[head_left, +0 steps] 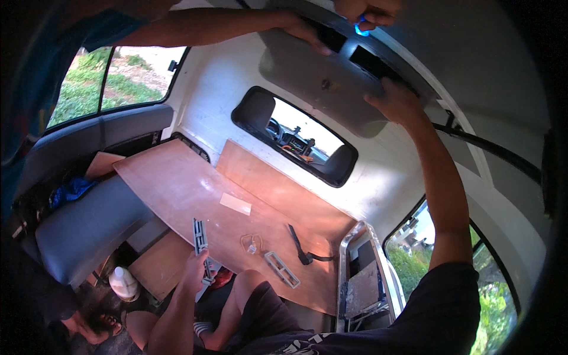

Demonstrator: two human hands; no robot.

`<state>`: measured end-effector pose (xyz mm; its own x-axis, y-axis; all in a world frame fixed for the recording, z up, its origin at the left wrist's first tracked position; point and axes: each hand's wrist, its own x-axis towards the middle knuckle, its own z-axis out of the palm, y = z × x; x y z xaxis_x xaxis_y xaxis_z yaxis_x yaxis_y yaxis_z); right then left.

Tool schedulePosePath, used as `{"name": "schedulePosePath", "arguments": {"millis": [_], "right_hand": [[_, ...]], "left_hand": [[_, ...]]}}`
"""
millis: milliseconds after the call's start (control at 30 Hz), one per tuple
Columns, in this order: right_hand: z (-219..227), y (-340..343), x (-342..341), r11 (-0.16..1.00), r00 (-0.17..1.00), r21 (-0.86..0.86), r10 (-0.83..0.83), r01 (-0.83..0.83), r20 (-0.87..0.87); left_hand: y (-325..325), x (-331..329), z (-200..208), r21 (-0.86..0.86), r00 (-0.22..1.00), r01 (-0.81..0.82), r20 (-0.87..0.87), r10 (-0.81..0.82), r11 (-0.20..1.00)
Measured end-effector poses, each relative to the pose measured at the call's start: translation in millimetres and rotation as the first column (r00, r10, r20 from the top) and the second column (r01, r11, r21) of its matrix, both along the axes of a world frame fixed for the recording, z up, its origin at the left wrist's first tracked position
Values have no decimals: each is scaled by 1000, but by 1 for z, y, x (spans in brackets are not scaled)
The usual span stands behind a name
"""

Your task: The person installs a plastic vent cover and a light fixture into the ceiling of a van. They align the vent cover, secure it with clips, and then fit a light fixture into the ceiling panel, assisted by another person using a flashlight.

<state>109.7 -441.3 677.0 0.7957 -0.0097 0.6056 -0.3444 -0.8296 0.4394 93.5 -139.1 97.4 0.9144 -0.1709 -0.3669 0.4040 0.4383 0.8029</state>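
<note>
My left hand (197,266) is closed around a grey slatted vent grille (200,234), held upright over the near edge of a wooden board. My right hand (397,102) reaches up and grips the edge of a grey overhead panel (319,83), beside a dark rectangular opening (365,61). Its fingertips are partly hidden at that edge. A co-worker's hand (310,35) holds the same panel farther left. Another hand (376,12) at the top holds a small lit blue light (361,27) near the opening.
On the wooden board (171,177) lie a pale rectangular piece (235,203), a light rectangular frame (281,270), a thin cord (251,244) and a black strap (303,255). A folded metal-framed item (370,278) stands right. A white jug (123,283) and grey seat (92,222) are left.
</note>
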Motion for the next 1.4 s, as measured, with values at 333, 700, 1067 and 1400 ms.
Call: {"name": "schedulePosePath", "arguments": {"millis": [333, 700, 1067, 1400], "right_hand": [[40, 1, 40, 924, 995, 373, 97, -86, -9], [30, -23, -11, 984, 972, -102, 123, -145, -198], [65, -70, 70, 786, 881, 403, 442, -470, 166], [44, -74, 64, 824, 945, 469, 318, -317, 80]], "left_hand": [[-6, 3, -7, 29, 999, 29, 17, -30, 999], [2, -8, 15, -19, 999, 3, 38, -2, 1000], [-5, -10, 12, -14, 997, -23, 75, 24, 1000], [0, -7, 23, 57, 1000, -17, 4, 17, 998]]}}
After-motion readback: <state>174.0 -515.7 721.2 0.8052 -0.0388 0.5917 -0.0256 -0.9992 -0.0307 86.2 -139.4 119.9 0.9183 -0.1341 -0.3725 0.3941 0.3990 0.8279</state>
